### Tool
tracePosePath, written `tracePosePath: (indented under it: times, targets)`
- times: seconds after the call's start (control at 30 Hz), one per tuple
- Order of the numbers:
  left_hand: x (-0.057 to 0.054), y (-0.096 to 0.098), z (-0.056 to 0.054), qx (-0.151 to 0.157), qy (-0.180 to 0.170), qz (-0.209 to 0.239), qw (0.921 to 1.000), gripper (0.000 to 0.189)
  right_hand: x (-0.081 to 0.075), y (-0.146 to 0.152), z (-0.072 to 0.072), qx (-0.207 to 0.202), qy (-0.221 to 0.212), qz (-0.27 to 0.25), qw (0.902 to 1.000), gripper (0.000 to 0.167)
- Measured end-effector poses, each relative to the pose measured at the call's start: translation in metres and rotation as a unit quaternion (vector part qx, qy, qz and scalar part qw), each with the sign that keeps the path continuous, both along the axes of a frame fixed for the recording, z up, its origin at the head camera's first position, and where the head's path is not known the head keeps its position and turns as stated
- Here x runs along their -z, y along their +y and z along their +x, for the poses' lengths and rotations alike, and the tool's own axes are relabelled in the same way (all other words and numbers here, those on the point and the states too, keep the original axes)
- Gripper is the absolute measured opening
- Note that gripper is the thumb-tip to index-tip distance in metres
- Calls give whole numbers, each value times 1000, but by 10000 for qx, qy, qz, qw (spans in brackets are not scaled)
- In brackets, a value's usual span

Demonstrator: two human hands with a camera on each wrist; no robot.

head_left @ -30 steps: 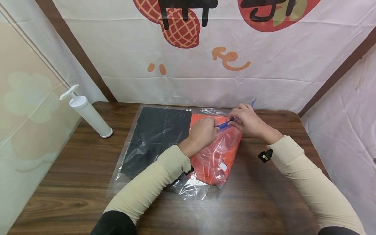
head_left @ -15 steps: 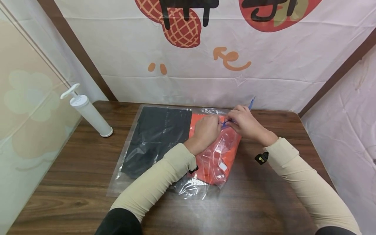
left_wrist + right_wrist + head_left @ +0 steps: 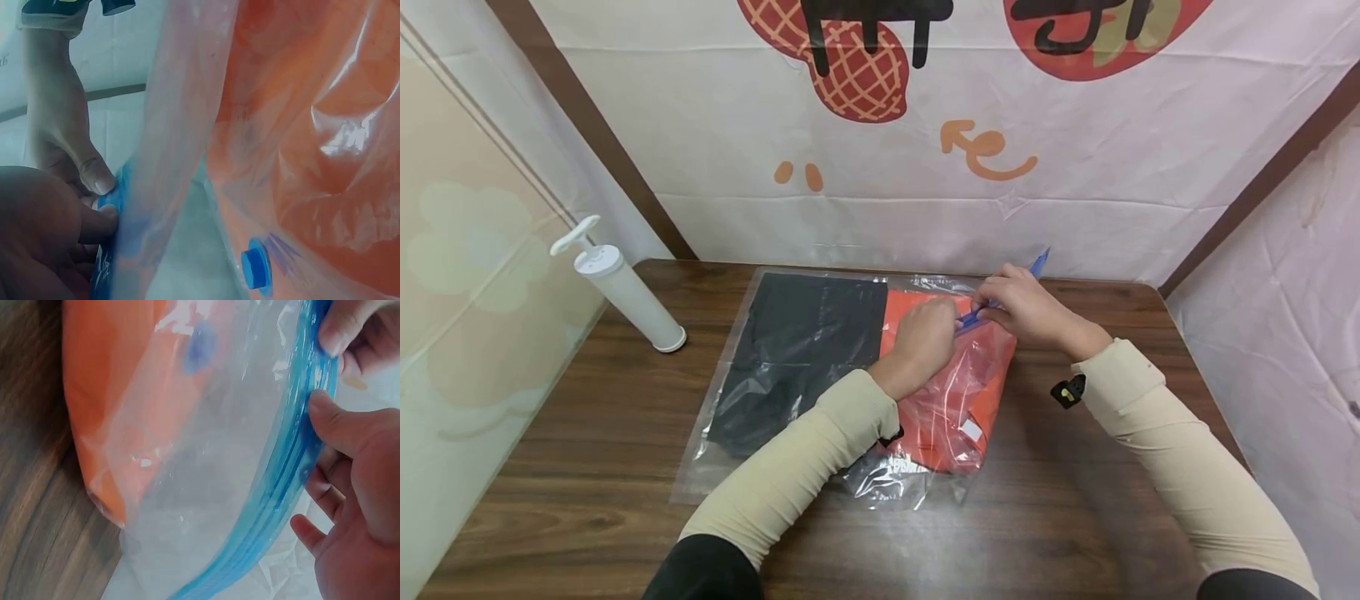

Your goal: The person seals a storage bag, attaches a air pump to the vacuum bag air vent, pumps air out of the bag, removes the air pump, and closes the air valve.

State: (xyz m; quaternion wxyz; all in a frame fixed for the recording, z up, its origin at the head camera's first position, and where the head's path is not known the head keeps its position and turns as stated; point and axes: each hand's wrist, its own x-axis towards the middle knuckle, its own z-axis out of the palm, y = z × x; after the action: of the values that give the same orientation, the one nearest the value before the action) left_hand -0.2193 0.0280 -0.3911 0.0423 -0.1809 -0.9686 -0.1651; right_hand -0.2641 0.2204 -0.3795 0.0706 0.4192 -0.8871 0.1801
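A clear plastic storage bag (image 3: 966, 383) with folded orange cloth (image 3: 94, 394) inside lies on the table, its blue zip strip (image 3: 275, 487) lifted at the far side. My left hand (image 3: 922, 342) pinches the strip between thumb and fingers. Close beside it, my right hand (image 3: 1026, 308) also pinches the strip, and the strip's loose end sticks up past that hand. A round blue valve cap (image 3: 255, 267) shows on the bag in the left wrist view. Folded dark cloth (image 3: 805, 350) lies under clear plastic on the left; I cannot tell whether it shares the same bag.
A white hand pump (image 3: 628, 292) with a T-shaped handle stands at the table's left side, leaning in the view. The wooden table (image 3: 1000, 542) ends at a printed fabric backdrop (image 3: 880, 225). Fabric walls flank both sides.
My left hand has shifted slightly right along the zip strip, and my right hand slightly left, bringing them closer together. The strip's loose end now shows more beyond my right hand.
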Motion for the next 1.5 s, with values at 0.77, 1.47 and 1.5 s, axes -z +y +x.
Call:
tracePosePath:
  times: [0.77,1.47,1.5]
  targets:
    - [-6,-3,-3,-127,-110,138,9998,15,4,3,-4,123,534,-10,9985,7]
    - [-2,-4,-6,-99,-211,86,9997,15,4,10,-5,396,341,311,9981,6]
    - [-3,-3,-6,-74,-207,101,9997,15,2,12,-6,425,299,325,9981,7]
